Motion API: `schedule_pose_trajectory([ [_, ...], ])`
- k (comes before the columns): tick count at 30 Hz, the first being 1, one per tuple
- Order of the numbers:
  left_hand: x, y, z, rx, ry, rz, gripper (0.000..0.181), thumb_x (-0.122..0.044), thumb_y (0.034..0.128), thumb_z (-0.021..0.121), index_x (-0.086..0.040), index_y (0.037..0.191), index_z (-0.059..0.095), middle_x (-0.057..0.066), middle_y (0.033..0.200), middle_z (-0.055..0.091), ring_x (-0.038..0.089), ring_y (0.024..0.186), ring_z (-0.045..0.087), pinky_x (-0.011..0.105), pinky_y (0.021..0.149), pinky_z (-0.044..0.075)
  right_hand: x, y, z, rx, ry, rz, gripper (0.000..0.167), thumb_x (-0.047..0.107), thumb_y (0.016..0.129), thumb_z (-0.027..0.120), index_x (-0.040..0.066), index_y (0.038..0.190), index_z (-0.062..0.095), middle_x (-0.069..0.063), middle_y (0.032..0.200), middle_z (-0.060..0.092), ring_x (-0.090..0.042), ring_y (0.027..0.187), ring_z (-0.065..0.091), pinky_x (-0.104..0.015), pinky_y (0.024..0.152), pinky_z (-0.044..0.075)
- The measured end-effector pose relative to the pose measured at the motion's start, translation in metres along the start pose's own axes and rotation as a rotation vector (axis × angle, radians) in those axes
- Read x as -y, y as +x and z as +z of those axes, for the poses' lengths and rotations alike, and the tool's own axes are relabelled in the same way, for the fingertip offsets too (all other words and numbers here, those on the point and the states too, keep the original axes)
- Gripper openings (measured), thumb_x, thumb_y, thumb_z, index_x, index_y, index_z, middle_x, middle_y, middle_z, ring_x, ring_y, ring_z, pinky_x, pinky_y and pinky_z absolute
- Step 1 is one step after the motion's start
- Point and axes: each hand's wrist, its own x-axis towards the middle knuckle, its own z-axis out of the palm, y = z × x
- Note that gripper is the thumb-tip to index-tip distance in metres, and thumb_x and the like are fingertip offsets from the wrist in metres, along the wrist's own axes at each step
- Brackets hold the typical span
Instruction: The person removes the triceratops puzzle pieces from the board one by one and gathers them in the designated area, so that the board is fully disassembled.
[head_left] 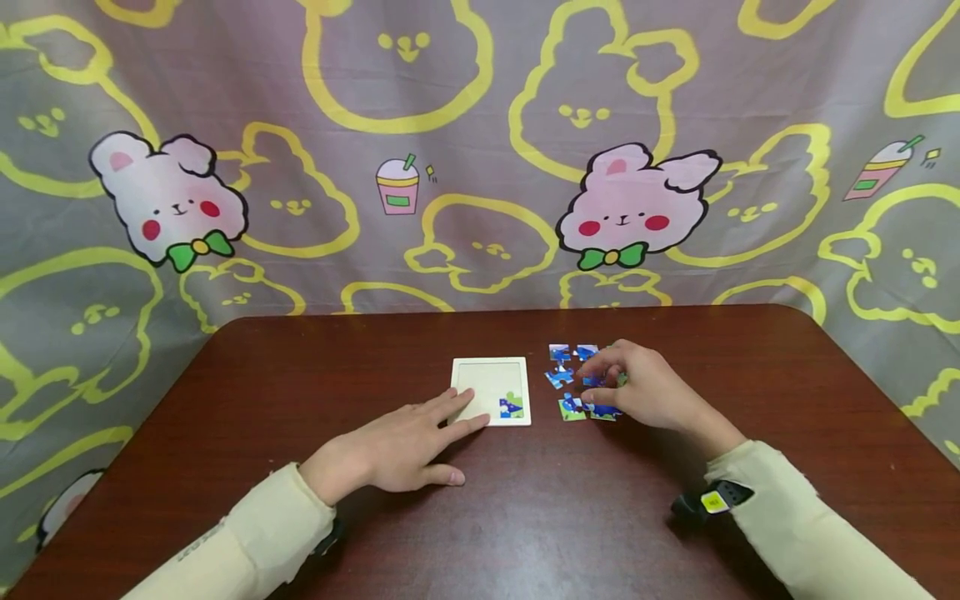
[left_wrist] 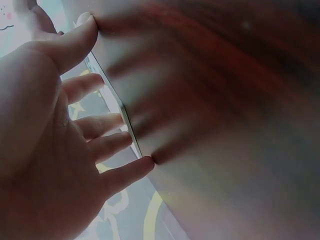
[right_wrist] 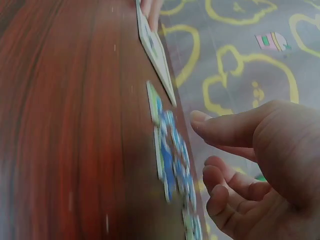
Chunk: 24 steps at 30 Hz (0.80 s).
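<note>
In the head view, a square white puzzle tray [head_left: 480,375] lies on the table with a blue-and-green puzzle piece [head_left: 512,406] in its lower right corner. My left hand [head_left: 408,442] rests with spread fingers on the tray's left and front edge; the left wrist view shows its straight fingertips [left_wrist: 145,162] along that edge. To the right of the tray lie several loose puzzle pieces [head_left: 559,377], blue, white and green. My right hand [head_left: 648,387] hovers over them, partly hiding some. In the right wrist view, thumb and loosely bent fingers [right_wrist: 217,197] stand apart with nothing visible between them.
The brown wooden table [head_left: 337,358] extends around the tray and pieces. Behind it hangs a grey curtain [head_left: 480,167] with yellow outlines and cartoon rabbits. A dark strap device [head_left: 712,502] is on the right wrist, above the sleeve.
</note>
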Motion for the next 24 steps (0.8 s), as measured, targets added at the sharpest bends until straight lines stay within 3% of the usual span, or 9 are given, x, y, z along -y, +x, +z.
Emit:
schedule_pose_trajectory([
  [9,-0.003,0.003,-0.004,0.03,-0.02,-0.038,0.073,-0.046,0.1047,0.065,-0.022,0.167,0.036,0.015,0.178,0.02,0.039,0.164,0.023,0.064,0.12,0.041,0.031,0.021,0.035,0.056,0.021,-0.101,0.03,0.016,0.086,0.09,0.01,0.114,0.079,-0.009,0.106,0.066,-0.015,0.079,0.058,-0.03,0.067,0.05],
  [15,-0.004,0.004,-0.006,0.022,-0.01,-0.026,0.074,-0.046,0.104,0.066,-0.022,0.167,0.037,0.016,0.177,0.023,0.04,0.164,0.026,0.066,0.117,0.043,0.045,0.029,0.053,0.092,0.021,-0.152,0.034,0.013,0.086,0.089,0.007,0.117,0.077,-0.007,0.102,0.07,-0.012,0.08,0.062,-0.03,0.075,0.052],
  [24,-0.006,0.004,-0.006,0.03,-0.003,-0.037,0.073,-0.047,0.1043,0.066,-0.023,0.167,0.036,0.015,0.178,0.022,0.038,0.164,0.026,0.063,0.119,0.043,0.049,0.035,0.064,0.114,0.001,-0.145,0.029,0.012,0.089,0.087,0.005,0.116,0.077,-0.01,0.11,0.065,-0.01,0.081,0.062,-0.029,0.076,0.052],
])
